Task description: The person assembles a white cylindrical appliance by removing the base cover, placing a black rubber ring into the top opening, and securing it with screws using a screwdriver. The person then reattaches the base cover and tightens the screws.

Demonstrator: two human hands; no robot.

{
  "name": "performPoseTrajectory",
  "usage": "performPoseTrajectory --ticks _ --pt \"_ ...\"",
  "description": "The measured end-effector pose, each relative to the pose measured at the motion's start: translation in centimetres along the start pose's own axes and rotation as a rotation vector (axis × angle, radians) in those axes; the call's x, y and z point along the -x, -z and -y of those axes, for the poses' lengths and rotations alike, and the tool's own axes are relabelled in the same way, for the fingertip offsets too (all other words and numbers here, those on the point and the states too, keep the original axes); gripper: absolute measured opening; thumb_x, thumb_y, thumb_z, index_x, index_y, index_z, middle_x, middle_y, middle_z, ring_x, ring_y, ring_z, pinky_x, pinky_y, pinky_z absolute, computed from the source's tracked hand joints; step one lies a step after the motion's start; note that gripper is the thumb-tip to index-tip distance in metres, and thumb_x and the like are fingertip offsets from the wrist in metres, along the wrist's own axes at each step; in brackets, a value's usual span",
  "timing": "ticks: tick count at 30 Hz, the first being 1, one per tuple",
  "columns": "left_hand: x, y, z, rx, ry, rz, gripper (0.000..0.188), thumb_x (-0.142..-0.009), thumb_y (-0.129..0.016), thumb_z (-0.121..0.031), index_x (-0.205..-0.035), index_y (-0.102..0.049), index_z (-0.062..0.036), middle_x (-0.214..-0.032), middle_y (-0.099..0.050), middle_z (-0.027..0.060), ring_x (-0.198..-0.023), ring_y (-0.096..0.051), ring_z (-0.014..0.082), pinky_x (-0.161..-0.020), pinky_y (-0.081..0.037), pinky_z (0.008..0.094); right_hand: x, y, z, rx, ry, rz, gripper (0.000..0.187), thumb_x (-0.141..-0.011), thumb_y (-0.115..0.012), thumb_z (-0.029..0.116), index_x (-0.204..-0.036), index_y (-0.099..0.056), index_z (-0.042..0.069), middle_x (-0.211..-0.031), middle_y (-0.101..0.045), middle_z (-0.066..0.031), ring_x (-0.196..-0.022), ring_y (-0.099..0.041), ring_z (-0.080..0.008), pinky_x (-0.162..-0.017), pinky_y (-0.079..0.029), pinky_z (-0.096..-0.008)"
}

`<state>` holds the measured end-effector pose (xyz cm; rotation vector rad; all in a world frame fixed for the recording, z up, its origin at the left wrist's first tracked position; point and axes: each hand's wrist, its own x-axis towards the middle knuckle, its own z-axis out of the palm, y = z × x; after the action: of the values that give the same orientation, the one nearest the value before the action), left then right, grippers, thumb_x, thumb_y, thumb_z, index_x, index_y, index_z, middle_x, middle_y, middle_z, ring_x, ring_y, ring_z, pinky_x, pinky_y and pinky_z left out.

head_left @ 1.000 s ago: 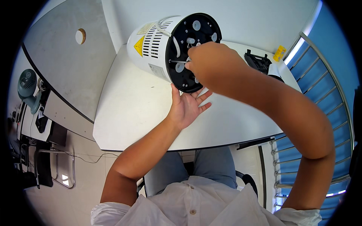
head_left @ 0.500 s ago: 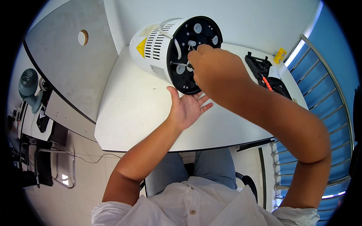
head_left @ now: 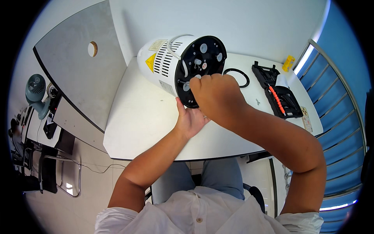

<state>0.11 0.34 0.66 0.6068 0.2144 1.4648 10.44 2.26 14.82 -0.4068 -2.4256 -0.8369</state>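
A white, rounded appliance (head_left: 168, 58) with slotted vents lies on its side, its round black base (head_left: 202, 48) facing me. Pale round feet and a white cord show on that base. My right hand (head_left: 218, 93) is closed around a screwdriver whose handle is hidden in the fist. The thin metal shaft of the screwdriver (head_left: 184, 83) points left, its tip at the left edge of the base. Palm up, my left hand (head_left: 191, 123) is below the base's lower rim with its thumb spread. Some of its fingers are hidden behind the right hand.
A black ring (head_left: 245, 78) lies right of the appliance on the white table (head_left: 144, 124). Further right are an open black tool case (head_left: 298, 111) with an orange flexible shaft (head_left: 277, 100) and a yellow object (head_left: 288, 63). A metal railing (head_left: 343, 87) borders the right side.
My right hand has come down across the base, uncovering its upper middle part. The black ring has come into sight. The whole view has shifted slightly; my left hand remains under the rim.
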Motion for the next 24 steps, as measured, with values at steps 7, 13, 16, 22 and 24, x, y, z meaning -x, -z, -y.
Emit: performPoseTrajectory --ticks 7,13,16,22,24 --pt "-0.1 1.6 0.5 -0.006 0.028 -0.030 0.107 -0.060 -0.033 -0.091 -0.139 -0.030 -0.0200 -0.138 -0.037 0.0023 -0.127 -0.038 0.0183 -0.103 -0.031 0.0414 -0.6 0.3 -0.4 -0.283 -0.207 0.229 0.019 -0.080 -0.062 0.021 -0.073 -0.053 0.006 -0.056 -0.056 -0.0082 -0.050 -0.057 -0.0219 -0.039 -0.040 -0.0321" --pt "0.0 1.5 0.5 0.003 0.034 -0.066 0.102 -0.066 -0.029 -0.089 -0.140 -0.028 -0.0188 -0.139 -0.034 0.0033 -0.126 -0.038 0.0202 -0.100 -0.033 0.0422 -0.5 -0.7 -0.7 -0.579 -0.443 0.303 0.019 -0.084 -0.057 0.020 -0.079 -0.058 0.003 -0.058 -0.056 -0.0126 -0.052 -0.056 -0.0254 -0.046 -0.043 -0.0369" --pt "0.0 1.4 0.5 -0.009 0.030 -0.080 0.101 -0.068 -0.028 -0.088 -0.141 -0.026 -0.0182 -0.140 -0.034 0.0039 -0.126 -0.038 0.0209 -0.100 -0.032 0.0427 -0.5 -1.4 -1.5 -0.885 -0.614 0.401 0.022 -0.086 -0.054 0.021 -0.077 -0.058 0.002 -0.055 -0.052 -0.0085 -0.048 -0.051 -0.0210 -0.046 -0.040 -0.0346" --pt "-0.2 1.9 0.6 -0.017 0.040 -0.076 0.100 -0.070 -0.028 -0.086 -0.142 -0.023 -0.0174 -0.142 -0.031 0.0047 -0.128 -0.036 0.0234 -0.102 -0.030 0.0441 0.1 -0.5 -2.9 -1.536 -1.092 0.716 0.028 -0.086 -0.058 0.028 -0.075 -0.059 0.003 -0.059 -0.048 0.0005 -0.056 -0.045 -0.0111 -0.051 -0.035 -0.0264" --pt "0.0 1.8 0.5 -0.029 0.039 -0.095 0.101 -0.071 -0.028 -0.086 -0.143 -0.022 -0.0161 -0.142 -0.031 0.0054 -0.129 -0.036 0.0253 -0.104 -0.028 0.0450 -0.1 0.5 -3.9 -1.419 -0.967 0.737 0.028 -0.085 -0.061 0.030 -0.076 -0.060 0.004 -0.061 -0.049 0.0006 -0.058 -0.044 -0.0089 -0.052 -0.033 -0.0245"
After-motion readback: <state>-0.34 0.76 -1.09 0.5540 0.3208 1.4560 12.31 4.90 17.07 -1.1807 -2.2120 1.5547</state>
